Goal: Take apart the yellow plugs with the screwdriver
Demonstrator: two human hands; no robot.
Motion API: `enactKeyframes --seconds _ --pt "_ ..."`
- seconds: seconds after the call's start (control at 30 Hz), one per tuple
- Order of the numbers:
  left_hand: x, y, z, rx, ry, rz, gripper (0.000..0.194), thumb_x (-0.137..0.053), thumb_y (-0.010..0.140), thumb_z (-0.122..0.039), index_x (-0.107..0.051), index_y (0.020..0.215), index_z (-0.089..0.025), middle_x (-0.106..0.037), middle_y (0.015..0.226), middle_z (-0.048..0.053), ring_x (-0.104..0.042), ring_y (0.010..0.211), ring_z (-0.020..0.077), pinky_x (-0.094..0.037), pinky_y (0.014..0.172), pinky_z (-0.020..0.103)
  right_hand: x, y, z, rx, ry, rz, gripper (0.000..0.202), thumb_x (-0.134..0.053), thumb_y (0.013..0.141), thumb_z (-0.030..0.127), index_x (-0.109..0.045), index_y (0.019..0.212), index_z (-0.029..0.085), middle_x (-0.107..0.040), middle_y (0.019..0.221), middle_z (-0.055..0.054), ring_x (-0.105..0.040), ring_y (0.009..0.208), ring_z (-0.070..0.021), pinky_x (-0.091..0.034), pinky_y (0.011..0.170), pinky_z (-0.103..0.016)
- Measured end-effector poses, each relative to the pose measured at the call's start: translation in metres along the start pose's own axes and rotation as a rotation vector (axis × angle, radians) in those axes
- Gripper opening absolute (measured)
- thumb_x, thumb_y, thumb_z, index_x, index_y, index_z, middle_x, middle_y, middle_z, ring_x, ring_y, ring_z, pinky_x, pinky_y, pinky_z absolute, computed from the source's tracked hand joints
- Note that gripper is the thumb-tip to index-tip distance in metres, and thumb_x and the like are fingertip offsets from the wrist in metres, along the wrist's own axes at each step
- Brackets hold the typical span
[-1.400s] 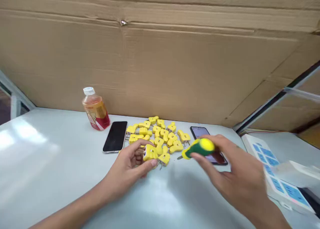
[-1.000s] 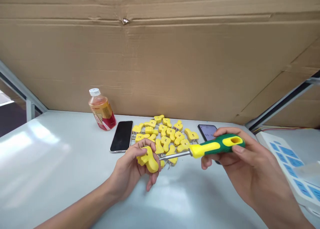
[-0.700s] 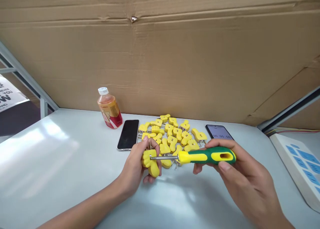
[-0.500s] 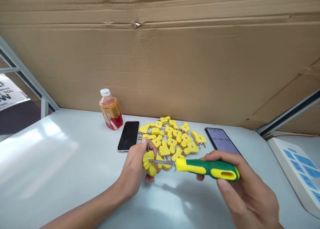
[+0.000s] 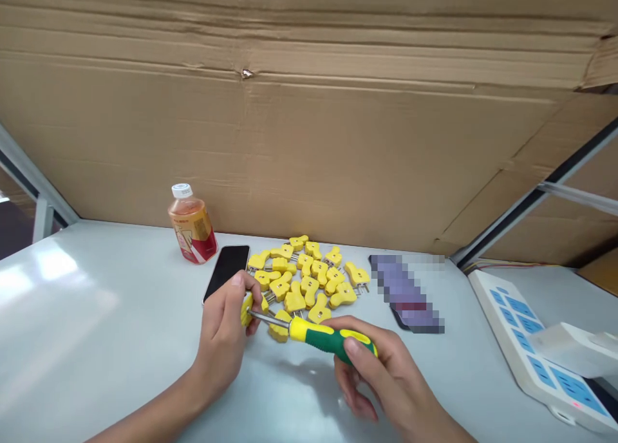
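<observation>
A yellow plug (image 5: 246,310) is held up in the left hand (image 5: 223,332), pinched by the thumb and fingers, and is mostly hidden by them. By the right hand (image 5: 391,372), a screwdriver (image 5: 326,339) is gripped, with thumb and fingers closed about its handle. Its long axis is pointed leftward and slightly away, so the plug lies straight off its tip, nearer the left hand. Tip and plug appear to be touching; whether a screw is engaged cannot be told.
</observation>
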State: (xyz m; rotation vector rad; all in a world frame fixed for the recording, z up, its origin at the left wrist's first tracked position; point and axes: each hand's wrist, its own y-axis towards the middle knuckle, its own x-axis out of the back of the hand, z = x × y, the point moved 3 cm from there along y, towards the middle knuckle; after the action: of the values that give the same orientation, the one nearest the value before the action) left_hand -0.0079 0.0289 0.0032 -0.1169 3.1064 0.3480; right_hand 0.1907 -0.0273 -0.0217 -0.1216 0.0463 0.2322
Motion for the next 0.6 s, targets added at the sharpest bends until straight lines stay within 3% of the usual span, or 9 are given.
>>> enactKeyframes --seconds 0.1,0.17,0.23,0.3,0.37,0.43,0.5,0.57,0.6 --pt "0.002 -0.003 -0.006 -0.143 0.062 0.035 0.05 -0.048 0.097 -0.054 -0.057 0.06 -0.021 -0.05 0.059 0.0 -0.045 0.052 0.014 -0.041 0.046 0.025 -0.005 0.002 0.0 -0.306 0.293 0.149 0.066 -0.068 0.075 0.082 -0.061 0.1 0.021 -0.038 0.042 0.014 -0.015 0.035 -0.0036 -0.017 0.035 -0.017" --pt "0.001 -0.003 -0.008 -0.142 0.085 0.062 0.05 -0.051 0.095 -0.053 -0.055 0.057 -0.021 -0.048 0.057 0.0 -0.043 0.051 0.0142 -0.04 0.046 0.026 -0.001 -0.002 -0.002 -0.31 0.25 0.125 0.065 -0.07 0.076 0.078 -0.064 0.106 0.021 -0.037 0.043 0.015 -0.017 0.036 -0.0038 -0.02 0.036 -0.016" --pt "0.0 -0.002 -0.007 -0.058 0.069 0.058 0.049 -0.054 0.093 -0.052 -0.055 0.055 -0.021 -0.046 0.056 0.0 -0.041 0.05 0.0136 -0.037 0.044 0.025 0.006 -0.006 -0.006 -0.121 -0.001 -0.004 0.061 -0.07 0.084 0.07 -0.067 0.122 0.023 -0.056 0.057 0.006 -0.041 0.042 -0.0087 -0.04 0.042 -0.02" --pt "-0.001 0.0 -0.005 0.051 0.02 0.036 0.048 -0.055 0.092 -0.053 -0.055 0.056 -0.021 -0.046 0.057 -0.001 -0.039 0.049 0.013 -0.034 0.042 0.024 0.008 -0.012 -0.009 0.184 -0.368 -0.15 0.043 -0.07 0.091 0.054 -0.073 0.127 0.03 -0.077 0.102 -0.01 -0.071 0.079 -0.0207 -0.061 0.071 -0.033" --pt "-0.002 0.002 -0.003 0.124 -0.033 0.022 0.048 -0.056 0.091 -0.055 -0.054 0.058 -0.021 -0.045 0.056 -0.001 -0.037 0.049 0.0125 -0.032 0.041 0.022 0.003 -0.016 -0.011 0.434 -0.576 -0.133 0.042 -0.069 0.093 0.043 -0.071 0.135 0.036 -0.076 0.122 -0.011 -0.072 0.106 -0.0293 -0.061 0.091 -0.042" --pt "-0.002 0.003 -0.001 0.152 -0.068 0.036 0.049 -0.056 0.09 -0.057 -0.055 0.059 -0.02 -0.045 0.056 -0.002 -0.036 0.049 0.012 -0.031 0.041 0.022 -0.001 -0.015 -0.01 0.512 -0.548 -0.102 0.042 -0.069 0.092 0.038 -0.072 0.134 0.035 -0.077 0.119 -0.011 -0.073 0.102 -0.0287 -0.062 0.088 -0.04" --pt "-0.002 0.003 0.001 0.14 -0.086 0.065 0.051 -0.055 0.092 -0.059 -0.055 0.06 -0.019 -0.044 0.056 -0.002 -0.036 0.048 0.0112 -0.031 0.043 0.022 -0.002 -0.011 -0.006 0.33 -0.298 -0.094 0.037 -0.071 0.091 0.041 -0.075 0.125 0.03 -0.077 0.102 -0.01 -0.07 0.073 -0.0188 -0.061 0.065 -0.029" --pt "-0.003 0.001 0.003 0.112 -0.094 0.103 0.053 -0.053 0.093 -0.061 -0.055 0.06 -0.019 -0.044 0.056 -0.003 -0.037 0.048 0.0109 -0.033 0.045 0.023 -0.005 -0.009 -0.004 -0.101 0.08 -0.009 0.047 -0.072 0.089 0.056 -0.07 0.125 0.026 -0.067 0.072 -0.001 -0.045 0.044 -0.0065 -0.04 0.041 -0.017" --pt "-0.003 -0.001 0.004 0.099 -0.098 0.121 0.055 -0.052 0.094 -0.062 -0.056 0.06 -0.019 -0.044 0.056 -0.002 -0.038 0.048 0.0112 -0.033 0.046 0.024 -0.008 -0.01 -0.003 -0.274 0.263 0.043 0.056 -0.078 0.081 0.061 -0.067 0.124 0.026 -0.061 0.066 0.004 -0.035 0.041 -0.0033 -0.031 0.038 -0.013"
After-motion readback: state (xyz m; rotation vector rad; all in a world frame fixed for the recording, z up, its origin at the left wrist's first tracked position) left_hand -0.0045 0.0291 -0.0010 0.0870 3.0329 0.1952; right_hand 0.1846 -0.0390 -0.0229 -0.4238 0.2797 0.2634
